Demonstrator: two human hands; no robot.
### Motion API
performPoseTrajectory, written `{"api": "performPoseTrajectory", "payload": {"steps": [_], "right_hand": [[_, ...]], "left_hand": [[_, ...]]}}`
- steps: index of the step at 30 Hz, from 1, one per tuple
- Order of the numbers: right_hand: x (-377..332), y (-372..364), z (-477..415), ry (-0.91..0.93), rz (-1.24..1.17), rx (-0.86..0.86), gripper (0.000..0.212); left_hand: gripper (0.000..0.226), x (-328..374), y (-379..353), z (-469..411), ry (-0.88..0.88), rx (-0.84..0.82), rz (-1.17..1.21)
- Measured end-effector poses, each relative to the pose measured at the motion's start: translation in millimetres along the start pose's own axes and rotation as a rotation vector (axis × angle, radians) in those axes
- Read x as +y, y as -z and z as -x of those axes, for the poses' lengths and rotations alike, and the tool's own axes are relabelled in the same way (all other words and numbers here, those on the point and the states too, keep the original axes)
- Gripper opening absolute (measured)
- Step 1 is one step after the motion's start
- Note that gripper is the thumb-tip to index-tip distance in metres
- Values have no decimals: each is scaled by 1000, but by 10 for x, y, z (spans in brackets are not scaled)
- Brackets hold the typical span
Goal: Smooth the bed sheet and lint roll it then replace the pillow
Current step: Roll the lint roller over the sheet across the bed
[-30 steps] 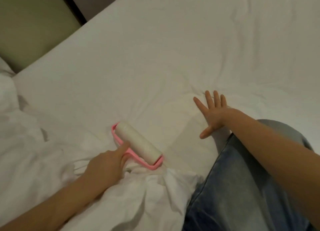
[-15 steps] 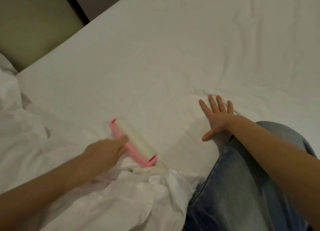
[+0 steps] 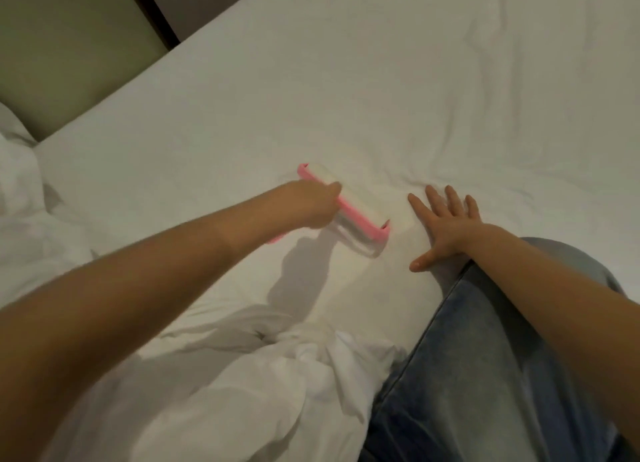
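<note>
Shoved well up the bed sheet point(image 3: 311, 98) since a second ago, clear of the bunched duvet point(image 3: 277, 375) and in beside the right hand point(image 3: 446, 226), not touching. Holding the lint roller point(image 3: 346, 212) by its handle in the left hand point(image 3: 304, 205), grip curled round it, one digit forward on the pink frame. Pressing flat with the right, fingers spread, holding nothing, probably pinning the sheet taut against dragging folds. Lying mid-bed, long axis diagonal: far end toward the headboard point(image 3: 69, 46), near end toward the denim knee point(image 3: 485, 357).
</note>
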State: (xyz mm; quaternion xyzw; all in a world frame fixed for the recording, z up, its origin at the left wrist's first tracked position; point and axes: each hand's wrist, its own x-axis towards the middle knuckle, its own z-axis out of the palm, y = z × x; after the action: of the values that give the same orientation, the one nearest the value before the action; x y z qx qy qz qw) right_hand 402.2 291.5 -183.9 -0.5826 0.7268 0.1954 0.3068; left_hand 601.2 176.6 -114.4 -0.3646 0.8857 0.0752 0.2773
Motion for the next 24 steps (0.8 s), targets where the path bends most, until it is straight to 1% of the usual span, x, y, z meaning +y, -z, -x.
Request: {"api": "performPoseTrajectory", "payload": {"steps": [3,5,7,9,12,13,14,16,18,20,21,22,23,24], "right_hand": [[-51,-2,-32,-4,-26,-36,134],[-68,-3,-52,-7,-36,-60,136],[-73,-1,-51,-13,-39,-67,136],[-92,4,-41,-15,-33,-66,136],[-108,-4,-15,-16,-35,-47,134],[-111,-8,-5,-12,-40,-41,132],[-112,-8,9,-5,-49,-37,131],[-114,-14,26,10,-77,-27,127],[-118,-28,28,17,-89,-13,126],[-118,-38,25,17,-95,-14,126],[-122,-42,19,18,-97,-17,126],[-122,-44,14,17,-96,-20,126],[-120,-42,10,16,-94,-26,126],[-121,-38,9,16,-94,-29,126]], "left_hand": [[41,-257,-239,516,38,-173,-171],[38,-379,-412,885,75,-309,-190],[33,-382,-420,997,100,-332,-175],[33,-272,-287,827,99,-376,-245],[31,15,-28,326,110,-606,-426],[28,98,51,170,101,-657,-505],[26,174,105,49,100,-674,-578],[30,259,144,-74,143,-690,-666],[34,258,142,-95,155,-694,-651],[33,159,122,10,135,-631,-580],[29,71,107,122,114,-563,-536],[27,-33,68,247,99,-478,-450],[33,-147,0,366,104,-395,-299],[43,-269,-87,498,115,-334,-115]]}}
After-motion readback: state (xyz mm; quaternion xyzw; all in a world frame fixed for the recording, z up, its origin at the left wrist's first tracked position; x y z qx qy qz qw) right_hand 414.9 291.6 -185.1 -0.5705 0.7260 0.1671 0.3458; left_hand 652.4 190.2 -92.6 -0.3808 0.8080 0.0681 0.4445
